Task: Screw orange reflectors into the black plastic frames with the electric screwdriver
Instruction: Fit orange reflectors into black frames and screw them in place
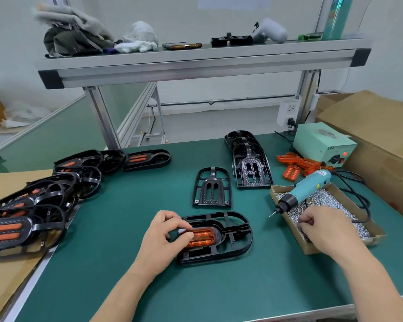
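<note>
While the orange reflector (201, 237) is seated in the black frame (228, 228) mid-surface (126, 228), its end is pinched by the left hand (163, 235). The right hand (323, 228) is dipped into the cardboard box (312, 249) of screws (323, 201), fingers curled; whether a screw is in that grip cannot be told. The electric screwdriver (305, 192) is laid across the box, untouched.

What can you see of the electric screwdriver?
The screwdriver has a teal plastic body, a black collar and a metal bit. It lies slanted across the cardboard box of screws, bit poking past the box's left edge over the mat, black cord trailing right. Neither the left hand nor the right hand holds it.
</note>
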